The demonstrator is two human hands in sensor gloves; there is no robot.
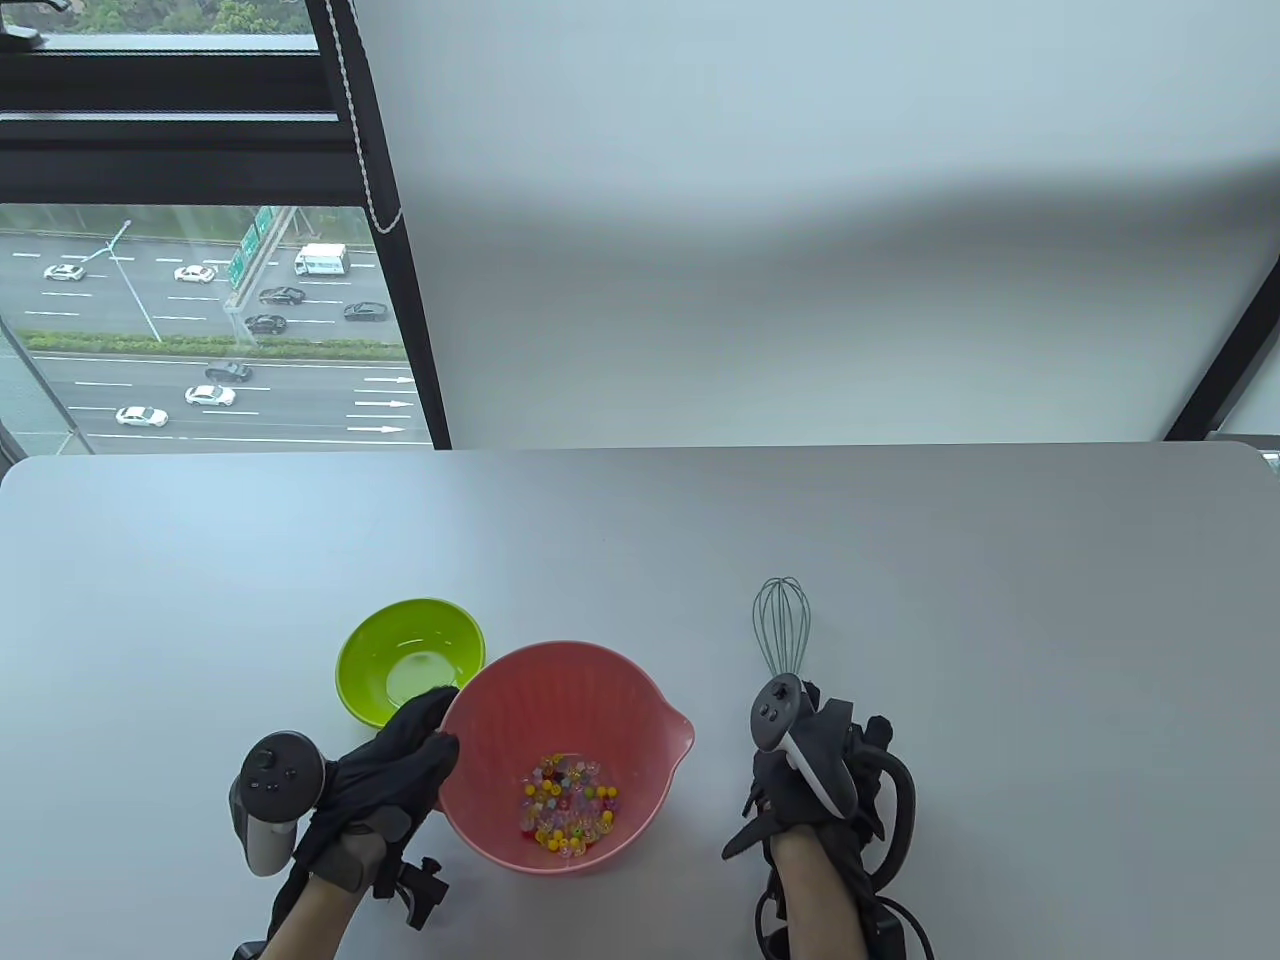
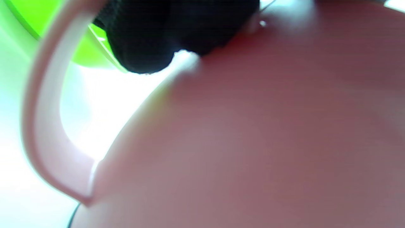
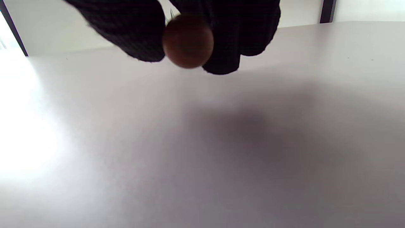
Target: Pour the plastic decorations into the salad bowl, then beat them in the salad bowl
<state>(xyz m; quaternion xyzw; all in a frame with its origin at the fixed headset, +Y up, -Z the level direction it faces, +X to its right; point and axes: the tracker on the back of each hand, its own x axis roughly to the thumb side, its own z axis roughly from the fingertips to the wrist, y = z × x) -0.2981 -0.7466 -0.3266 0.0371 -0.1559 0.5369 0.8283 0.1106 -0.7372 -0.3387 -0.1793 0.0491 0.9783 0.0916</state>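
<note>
The pink salad bowl (image 1: 600, 690) stands at the table's front centre with several coloured plastic decorations (image 1: 568, 805) lying in its bottom. My left hand (image 1: 425, 735) grips the bowl's left rim; in the left wrist view a black fingertip (image 2: 152, 38) lies over the rim beside the bowl's loop handle (image 2: 41, 126). The wire whisk (image 1: 782, 625) lies on the table to the right of the bowl. My right hand (image 1: 800, 770) covers its handle, and the right wrist view shows fingers (image 3: 133, 28) curled on both sides of the brown handle end (image 3: 188, 41).
An empty lime-green bowl (image 1: 375, 640) sits just behind and left of the pink bowl, close to my left fingers. The grey table (image 1: 1000, 620) stretches back to a wall, with a window at the far left.
</note>
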